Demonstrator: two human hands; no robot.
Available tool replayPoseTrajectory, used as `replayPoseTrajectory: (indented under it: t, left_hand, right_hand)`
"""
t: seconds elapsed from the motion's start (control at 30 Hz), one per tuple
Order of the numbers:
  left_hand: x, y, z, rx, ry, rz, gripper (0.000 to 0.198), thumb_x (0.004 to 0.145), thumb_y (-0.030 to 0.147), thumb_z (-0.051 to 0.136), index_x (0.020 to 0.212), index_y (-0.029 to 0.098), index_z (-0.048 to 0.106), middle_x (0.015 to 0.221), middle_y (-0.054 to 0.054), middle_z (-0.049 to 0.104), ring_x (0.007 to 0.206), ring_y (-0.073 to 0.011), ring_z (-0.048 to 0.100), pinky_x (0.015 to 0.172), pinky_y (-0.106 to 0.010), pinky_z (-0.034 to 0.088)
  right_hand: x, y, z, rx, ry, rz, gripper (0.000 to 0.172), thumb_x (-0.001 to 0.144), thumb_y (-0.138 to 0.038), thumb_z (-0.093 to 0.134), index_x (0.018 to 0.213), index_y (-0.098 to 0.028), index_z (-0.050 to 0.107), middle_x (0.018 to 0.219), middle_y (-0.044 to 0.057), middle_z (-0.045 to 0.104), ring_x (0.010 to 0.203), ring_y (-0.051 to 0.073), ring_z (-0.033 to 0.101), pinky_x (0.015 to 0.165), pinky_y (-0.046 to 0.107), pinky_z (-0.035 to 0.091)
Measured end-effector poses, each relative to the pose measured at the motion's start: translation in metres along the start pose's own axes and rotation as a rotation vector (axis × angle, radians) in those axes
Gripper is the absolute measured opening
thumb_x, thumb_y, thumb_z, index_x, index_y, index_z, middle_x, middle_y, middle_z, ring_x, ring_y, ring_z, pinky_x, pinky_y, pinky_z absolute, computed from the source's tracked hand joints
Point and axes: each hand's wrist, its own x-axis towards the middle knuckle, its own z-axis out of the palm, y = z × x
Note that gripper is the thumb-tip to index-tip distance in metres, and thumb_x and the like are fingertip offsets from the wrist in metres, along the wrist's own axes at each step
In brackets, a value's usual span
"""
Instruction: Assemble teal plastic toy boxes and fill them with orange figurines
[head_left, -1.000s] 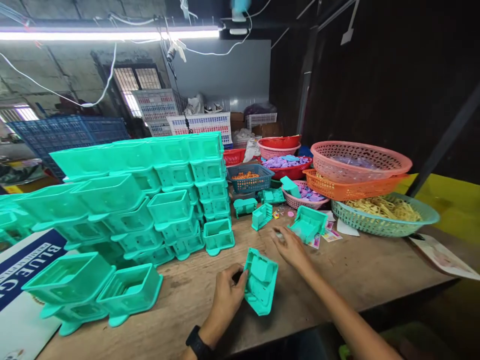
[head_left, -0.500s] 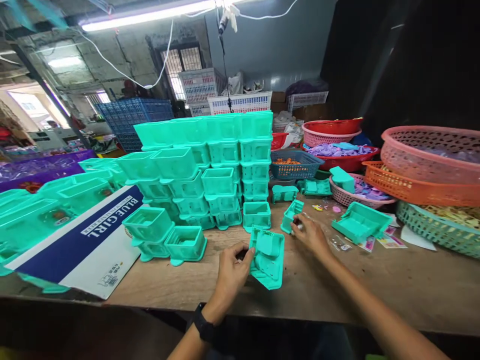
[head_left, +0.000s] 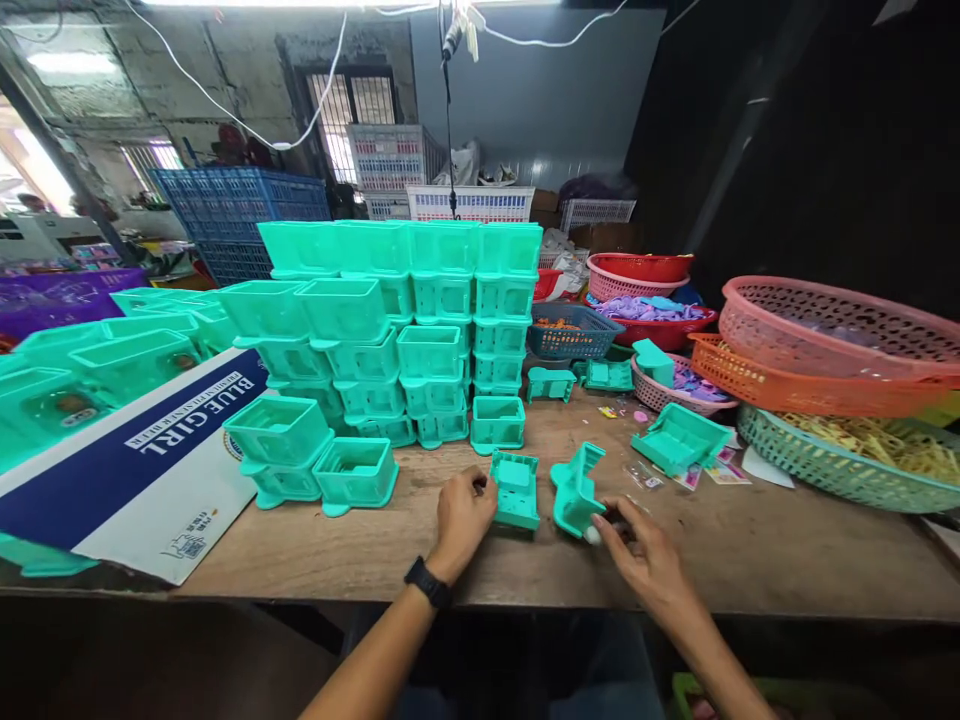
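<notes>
Near the front of the table my left hand pinches the left edge of a turquoise plastic tray-like part, which is tilted with its inner side showing. My right hand is closed on the lower right corner of another turquoise plastic part, angled in shape with a rounded tab. A small white piece shows at the right fingertips; what it is I cannot make out. The two parts are held side by side, a short gap apart. Behind them stands a turquoise plastic box.
Turquoise boxes are stacked high at the left and back. A printed carton leans at the left. To the right lie an open turquoise part, small bags, and baskets, including a green basket of yellow pieces.
My right hand has drawn the angled part toward me, away from the back, and turned it. The left part has tilted and shifted slightly. The camera view has swung a little.
</notes>
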Motion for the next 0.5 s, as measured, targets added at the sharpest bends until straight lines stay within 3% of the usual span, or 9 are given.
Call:
replayPoseTrajectory:
  t: [0.1, 0.2, 0.37, 0.5]
  left_hand:
    - [0.017, 0.017, 0.026, 0.061, -0.078, -0.049, 0.023, 0.098, 0.035, 0.07, 0.086, 0.014, 0.068, 0.081, 0.0, 0.068, 0.075, -0.0164, 0.066, 0.075, -0.032, 0.056]
    - [0.033, 0.035, 0.048, 0.091, -0.137, -0.083, 0.024, 0.101, 0.038, 0.068, 0.104, 0.015, 0.069, 0.101, -0.004, 0.071, 0.09, -0.019, 0.071, 0.084, -0.038, 0.061]
    - [0.058, 0.057, 0.073, 0.055, -0.156, -0.043, 0.027, 0.101, 0.037, 0.068, 0.119, 0.016, 0.067, 0.118, -0.008, 0.07, 0.105, -0.0233, 0.07, 0.091, -0.043, 0.061]
    - [0.073, 0.067, 0.085, -0.066, -0.157, 0.068, 0.031, 0.102, 0.036, 0.067, 0.125, 0.016, 0.064, 0.119, -0.008, 0.069, 0.104, -0.0235, 0.07, 0.093, -0.045, 0.061]
  right_hand:
    - [-0.021, 0.014, -0.026, -0.021, -0.008, 0.022, 0.034, 0.092, -0.054, 0.057, 0.094, -0.023, 0.072, 0.081, 0.005, 0.077, 0.067, 0.021, 0.071, 0.061, 0.029, 0.057]
    - [-0.036, 0.022, -0.037, -0.024, -0.068, 0.012, 0.031, 0.092, -0.052, 0.061, 0.095, -0.024, 0.074, 0.082, 0.004, 0.079, 0.062, 0.021, 0.071, 0.06, 0.029, 0.059]
    - [-0.041, 0.008, -0.023, -0.014, -0.105, -0.079, 0.026, 0.098, -0.041, 0.054, 0.098, -0.024, 0.075, 0.095, 0.009, 0.081, 0.081, 0.025, 0.077, 0.071, 0.032, 0.062]
    - [-0.027, 0.002, -0.017, -0.103, -0.105, -0.082, 0.024, 0.097, -0.044, 0.06, 0.101, -0.025, 0.075, 0.099, 0.006, 0.08, 0.089, 0.023, 0.076, 0.077, 0.031, 0.062]
